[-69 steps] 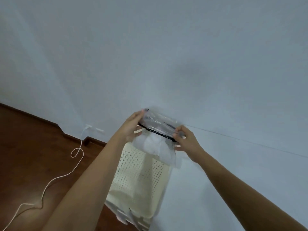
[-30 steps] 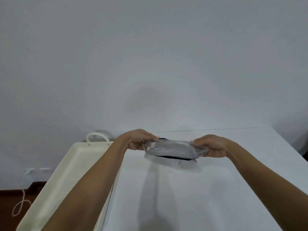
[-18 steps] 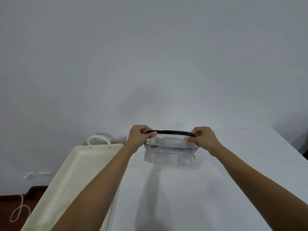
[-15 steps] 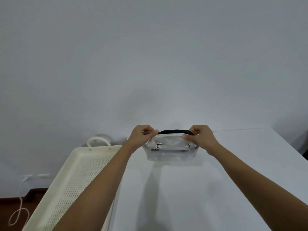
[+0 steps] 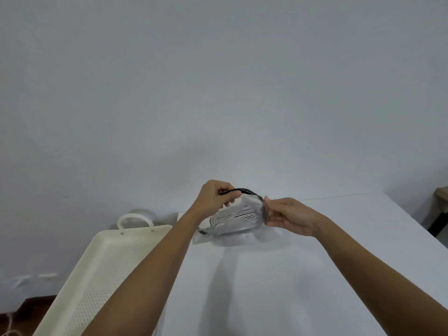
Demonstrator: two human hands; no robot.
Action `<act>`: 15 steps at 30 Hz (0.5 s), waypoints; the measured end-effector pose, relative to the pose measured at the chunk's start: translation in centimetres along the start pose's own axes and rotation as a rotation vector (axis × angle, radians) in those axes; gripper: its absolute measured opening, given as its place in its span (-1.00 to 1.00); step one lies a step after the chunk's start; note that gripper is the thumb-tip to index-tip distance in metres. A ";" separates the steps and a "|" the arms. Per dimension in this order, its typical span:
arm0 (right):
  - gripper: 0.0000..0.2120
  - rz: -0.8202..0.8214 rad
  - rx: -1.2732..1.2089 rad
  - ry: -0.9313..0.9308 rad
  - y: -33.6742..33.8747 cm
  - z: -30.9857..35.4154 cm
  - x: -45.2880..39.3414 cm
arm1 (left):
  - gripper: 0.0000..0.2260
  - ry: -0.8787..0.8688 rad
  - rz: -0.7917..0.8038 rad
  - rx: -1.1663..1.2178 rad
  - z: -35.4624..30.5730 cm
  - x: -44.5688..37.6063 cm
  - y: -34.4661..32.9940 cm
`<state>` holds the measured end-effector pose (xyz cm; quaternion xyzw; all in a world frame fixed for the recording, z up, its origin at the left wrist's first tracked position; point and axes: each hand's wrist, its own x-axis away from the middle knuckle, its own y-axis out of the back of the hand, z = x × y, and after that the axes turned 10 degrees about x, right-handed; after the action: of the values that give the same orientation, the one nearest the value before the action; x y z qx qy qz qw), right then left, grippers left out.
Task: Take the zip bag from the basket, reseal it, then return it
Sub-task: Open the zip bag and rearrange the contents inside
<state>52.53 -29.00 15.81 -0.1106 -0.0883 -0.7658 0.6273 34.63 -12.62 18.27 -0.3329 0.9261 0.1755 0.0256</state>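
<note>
A clear zip bag (image 5: 234,220) with a black zip strip along its top and a black-and-white striped item inside rests with its bottom on the white table (image 5: 278,275). My left hand (image 5: 214,197) pinches the left end of the black strip. My right hand (image 5: 288,215) grips the bag's right edge just below the strip's other end. The bag tilts, its right side lower than the strip's left end. The cream perforated basket (image 5: 106,267) with a loop handle sits left of the table, partly behind my left forearm.
A plain grey-white wall stands behind the table. Dark wooden floor and a white cable (image 5: 9,328) show at the lower left, with a wall socket (image 5: 48,277) nearby. A dark piece of furniture (image 5: 440,209) sits past the table's right edge.
The bag came from above the basket to the table. In the last half second my right hand slid down to the bag's right edge and the bag tilted.
</note>
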 end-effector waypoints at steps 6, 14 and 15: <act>-0.60 0.040 -0.132 0.065 -0.9 -0.5 0.1 | -0.85 -0.030 -0.052 -0.044 -0.2 -0.7 0.0; -0.84 -0.122 -0.046 0.146 -1.0 1.1 0.0 | -0.88 -0.078 -0.102 -0.108 -0.1 -0.8 0.5; -0.85 -0.181 0.029 0.154 -1.0 1.2 0.0 | -0.89 -0.075 -0.105 -0.112 0.0 -0.7 0.6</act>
<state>51.60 -28.49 16.97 -0.0339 -0.0604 -0.8243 0.5620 34.81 -11.72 18.59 -0.3752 0.8945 0.2377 0.0510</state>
